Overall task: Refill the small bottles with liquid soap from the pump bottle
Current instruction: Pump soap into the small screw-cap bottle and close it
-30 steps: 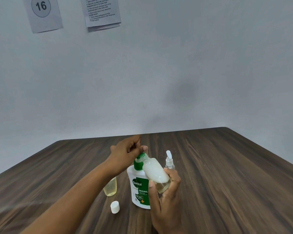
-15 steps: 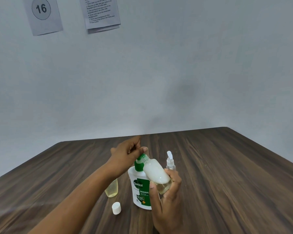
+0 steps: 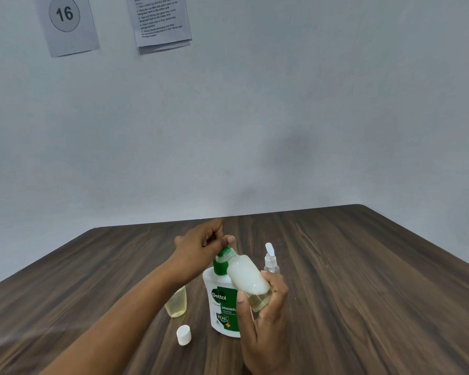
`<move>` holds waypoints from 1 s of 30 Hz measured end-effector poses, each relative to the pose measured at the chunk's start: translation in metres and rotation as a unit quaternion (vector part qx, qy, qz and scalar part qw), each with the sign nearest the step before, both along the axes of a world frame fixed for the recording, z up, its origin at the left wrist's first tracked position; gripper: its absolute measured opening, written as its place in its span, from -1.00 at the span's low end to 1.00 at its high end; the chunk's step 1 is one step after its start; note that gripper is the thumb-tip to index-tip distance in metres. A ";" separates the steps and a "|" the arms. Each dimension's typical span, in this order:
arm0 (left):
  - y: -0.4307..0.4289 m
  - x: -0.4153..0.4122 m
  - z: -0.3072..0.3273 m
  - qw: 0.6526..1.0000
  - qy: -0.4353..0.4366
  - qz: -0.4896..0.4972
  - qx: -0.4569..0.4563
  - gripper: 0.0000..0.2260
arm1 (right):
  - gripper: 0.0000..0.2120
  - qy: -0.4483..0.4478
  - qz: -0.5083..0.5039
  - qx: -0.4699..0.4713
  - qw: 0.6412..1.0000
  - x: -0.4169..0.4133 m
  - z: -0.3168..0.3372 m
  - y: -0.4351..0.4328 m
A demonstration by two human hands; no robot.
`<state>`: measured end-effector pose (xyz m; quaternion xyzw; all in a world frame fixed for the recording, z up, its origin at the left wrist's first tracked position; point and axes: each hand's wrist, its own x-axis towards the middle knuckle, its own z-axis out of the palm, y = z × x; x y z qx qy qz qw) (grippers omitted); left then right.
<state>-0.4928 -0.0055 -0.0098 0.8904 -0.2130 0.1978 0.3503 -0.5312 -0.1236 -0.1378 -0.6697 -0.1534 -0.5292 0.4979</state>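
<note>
My left hand [image 3: 201, 247] curls over the head of the pump bottle [image 3: 219, 300], which stands steady on the table [image 3: 363, 266]. The small bottle [image 3: 245, 274], tilted mouth-to-nozzle, looks light, squashy and likely slippery; my right hand [image 3: 266, 318] wraps its lower body.

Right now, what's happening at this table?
A person is refilling. The left hand grips the green head of the white plastic pump bottle; the right hand holds a small clear plastic bottle tilted, its mouth at the nozzle, some pale liquid and foam inside. On the dark wooden table stand a second small bottle of yellowish liquid and a clear spray bottle; a white round cap lies loose.
</note>
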 end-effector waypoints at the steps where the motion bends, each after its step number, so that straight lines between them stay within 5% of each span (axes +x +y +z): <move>1: 0.000 0.000 -0.001 1.000 0.001 -0.001 -0.004 -0.67 | -0.62 -0.001 -0.004 -0.002 1.000 0.000 0.000 0.000; 30: -0.002 -0.003 0.002 1.000 -0.015 0.016 -0.008 -0.65 | -0.59 0.002 -0.018 0.002 1.000 0.001 -0.001 0.000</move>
